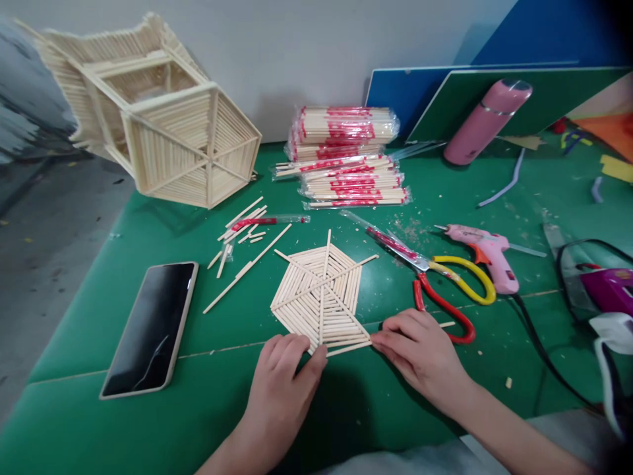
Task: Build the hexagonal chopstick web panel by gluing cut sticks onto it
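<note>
A flat hexagonal panel of glued wooden sticks [319, 293] lies on the green table [222, 409]. My left hand [284, 373] rests at the panel's near edge, fingers curled and pressed on the lowest sticks. My right hand [420, 349] sits at the panel's near right corner, fingertips pinching the end of a stick [349, 348] that lies along the bottom edge. Loose cut sticks [242, 247] lie to the upper left of the panel.
A large hexagonal stick structure [158, 112] stands tilted at the back left. Wrapped chopstick packs [346, 155] are at the back. Scissors [445, 284], a pink glue gun [487, 254], a pink bottle [487, 122] and a phone [151, 326] are around.
</note>
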`<state>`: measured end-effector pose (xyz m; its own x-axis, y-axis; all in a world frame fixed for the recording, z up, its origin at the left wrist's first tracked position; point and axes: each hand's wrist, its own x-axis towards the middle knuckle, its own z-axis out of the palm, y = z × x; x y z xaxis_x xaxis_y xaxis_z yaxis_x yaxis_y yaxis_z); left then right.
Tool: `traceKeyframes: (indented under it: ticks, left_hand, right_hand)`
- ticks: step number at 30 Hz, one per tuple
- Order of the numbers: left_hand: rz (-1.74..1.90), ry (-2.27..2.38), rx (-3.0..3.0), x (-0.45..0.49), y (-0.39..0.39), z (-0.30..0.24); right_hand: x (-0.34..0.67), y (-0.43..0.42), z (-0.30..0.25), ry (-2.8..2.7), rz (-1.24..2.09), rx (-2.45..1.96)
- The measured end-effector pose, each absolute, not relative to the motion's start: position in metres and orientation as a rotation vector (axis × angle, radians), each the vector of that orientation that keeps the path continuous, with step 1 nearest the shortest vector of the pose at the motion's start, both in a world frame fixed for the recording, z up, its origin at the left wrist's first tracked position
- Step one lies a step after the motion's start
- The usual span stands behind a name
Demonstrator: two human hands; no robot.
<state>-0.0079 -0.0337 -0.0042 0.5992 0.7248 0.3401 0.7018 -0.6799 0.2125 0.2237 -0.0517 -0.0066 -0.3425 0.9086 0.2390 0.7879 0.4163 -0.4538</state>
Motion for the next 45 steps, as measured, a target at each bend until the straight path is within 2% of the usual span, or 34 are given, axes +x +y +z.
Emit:
traceKeyframes:
  ticks: [8,45]
  left_hand:
    - [0.729,1.267,2.582,-0.0076,-0.0345,-0.0076]
    - [0.686,1.204,2.411,-0.0120,-0.0348,-0.0074]
  right_hand:
    - [0.2245,-0.0524,-0.0101,-2.197,0.357,-1.419]
    - [0.2247,-0.0533,-0.0099,-2.189,0.405,-1.435]
